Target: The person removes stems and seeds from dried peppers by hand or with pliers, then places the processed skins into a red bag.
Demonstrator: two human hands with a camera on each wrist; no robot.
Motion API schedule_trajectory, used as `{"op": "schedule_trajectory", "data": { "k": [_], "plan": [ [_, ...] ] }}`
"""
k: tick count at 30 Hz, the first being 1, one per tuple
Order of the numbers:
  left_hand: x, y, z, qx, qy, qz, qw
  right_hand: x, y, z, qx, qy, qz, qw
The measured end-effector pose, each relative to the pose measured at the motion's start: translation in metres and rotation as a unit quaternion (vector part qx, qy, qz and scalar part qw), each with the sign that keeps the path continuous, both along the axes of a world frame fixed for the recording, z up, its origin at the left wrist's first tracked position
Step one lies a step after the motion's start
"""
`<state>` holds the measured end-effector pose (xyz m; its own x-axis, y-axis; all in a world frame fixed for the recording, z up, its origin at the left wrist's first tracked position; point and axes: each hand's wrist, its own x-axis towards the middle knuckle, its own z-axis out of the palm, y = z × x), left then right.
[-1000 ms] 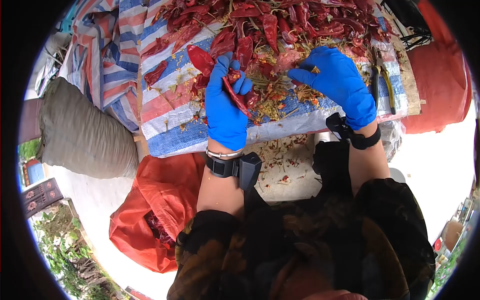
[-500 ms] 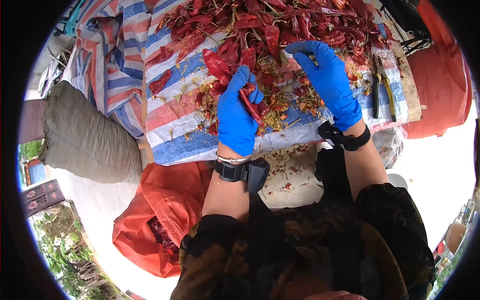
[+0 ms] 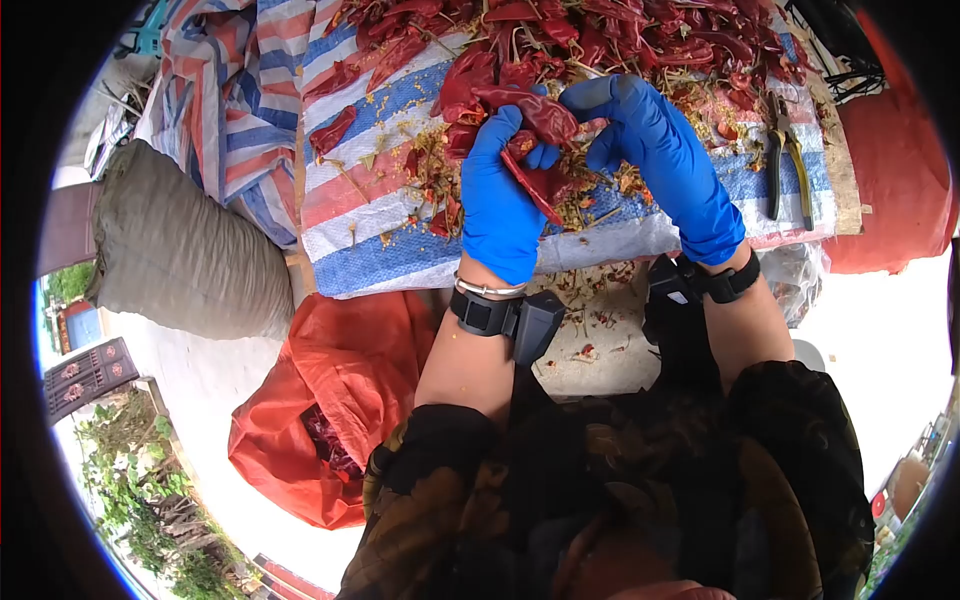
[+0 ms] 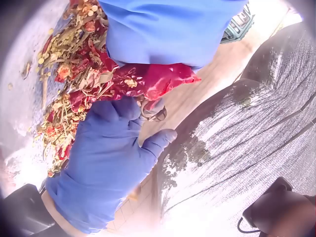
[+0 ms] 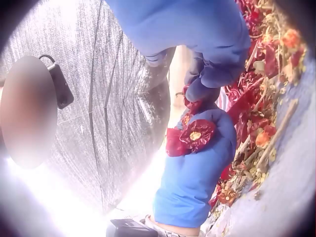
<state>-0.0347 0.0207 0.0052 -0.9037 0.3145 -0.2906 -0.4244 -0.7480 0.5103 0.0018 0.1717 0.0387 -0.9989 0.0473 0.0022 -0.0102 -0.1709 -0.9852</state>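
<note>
Left hand (image 3: pixel 500 205), blue-gloved, fingers curled round a bunch of dried red chillies (image 3: pixel 530 175), held just above the striped tarp (image 3: pixel 400 240) on the tabletop. Right hand (image 3: pixel 655 150), also gloved, pinches the upper end of one chilli (image 3: pixel 530 108) of that bunch, fingertips touching the left hand's. Loose chilli pile (image 3: pixel 620 35) lies at the tarp's far side, pliers (image 3: pixel 788 165) to the right of the right hand, orange bag (image 3: pixel 330 400) below the tabletop edge.

Outdoor yard: dried chillies (image 3: pixel 600 30) heaped on striped tarp (image 3: pixel 370 190), sacks (image 3: pixel 180 250) nearby.
</note>
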Motion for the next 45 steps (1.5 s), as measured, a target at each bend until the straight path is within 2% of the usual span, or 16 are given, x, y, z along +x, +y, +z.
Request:
{"op": "schedule_trajectory", "data": {
  "k": [3, 5, 6, 11, 17, 19, 23, 28, 32, 34, 36, 39, 41, 42, 43, 45],
  "plan": [
    [-0.003, -0.004, -0.005, -0.016, 0.056, 0.008, 0.998, 0.002, -0.001, 0.001, 0.05, 0.053, -0.003, 0.997],
    [-0.001, 0.0, -0.003, -0.027, 0.034, 0.021, 0.999, 0.003, -0.01, 0.008, 0.367, -0.003, -0.002, 0.93],
    [0.001, 0.002, -0.002, -0.038, 0.012, 0.033, 0.999, 0.003, -0.016, 0.003, 0.414, -0.014, -0.034, 0.91],
    [-0.001, -0.006, -0.009, -0.047, 0.033, -0.005, 0.998, 0.0, -0.007, -0.033, 0.457, 0.179, -0.016, 0.871],
    [0.008, -0.007, 0.02, -0.119, 0.061, -0.052, 0.99, 0.007, -0.009, -0.014, 0.28, 0.14, 0.11, 0.944],
    [0.011, -0.009, 0.018, -0.105, 0.02, -0.054, 0.993, 0.012, -0.012, -0.009, 0.053, 0.053, 0.142, 0.987],
    [0.018, -0.007, 0.001, -0.039, 0.051, -0.044, 0.997, 0.014, -0.012, -0.009, -0.031, -0.052, 0.133, 0.989],
    [0.012, -0.009, -0.013, -0.092, 0.148, -0.018, 0.985, 0.007, -0.023, -0.02, -0.175, 0.063, 0.141, 0.972],
    [0.009, -0.015, -0.006, 0.051, 0.059, -0.043, 0.996, 0.006, -0.024, -0.02, -0.181, 0.043, 0.142, 0.972],
    [0.007, -0.014, 0.002, 0.081, 0.028, -0.055, 0.995, 0.013, -0.027, -0.01, 0.059, 0.051, 0.068, 0.995],
    [0.004, -0.01, 0.012, -0.186, 0.069, 0.101, 0.975, 0.015, -0.025, -0.009, 0.074, 0.085, 0.048, 0.992],
    [-0.003, -0.019, 0.016, -0.211, 0.035, 0.163, 0.963, 0.014, -0.022, -0.005, 0.088, 0.127, 0.008, 0.988],
    [-0.006, -0.033, 0.02, -0.199, 0.073, 0.167, 0.963, 0.005, -0.014, -0.005, 0.339, 0.115, -0.063, 0.932],
    [-0.008, -0.042, 0.021, -0.177, 0.069, 0.178, 0.966, -0.001, -0.008, -0.007, 0.499, 0.133, -0.105, 0.85],
    [-0.01, -0.051, 0.021, -0.156, 0.064, 0.189, 0.967, -0.004, -0.003, -0.007, 0.498, 0.134, -0.103, 0.851],
    [-0.016, -0.065, 0.016, -0.116, 0.076, 0.186, 0.973, -0.009, 0.006, -0.003, 0.658, 0.079, -0.118, 0.739]
  ]
}}
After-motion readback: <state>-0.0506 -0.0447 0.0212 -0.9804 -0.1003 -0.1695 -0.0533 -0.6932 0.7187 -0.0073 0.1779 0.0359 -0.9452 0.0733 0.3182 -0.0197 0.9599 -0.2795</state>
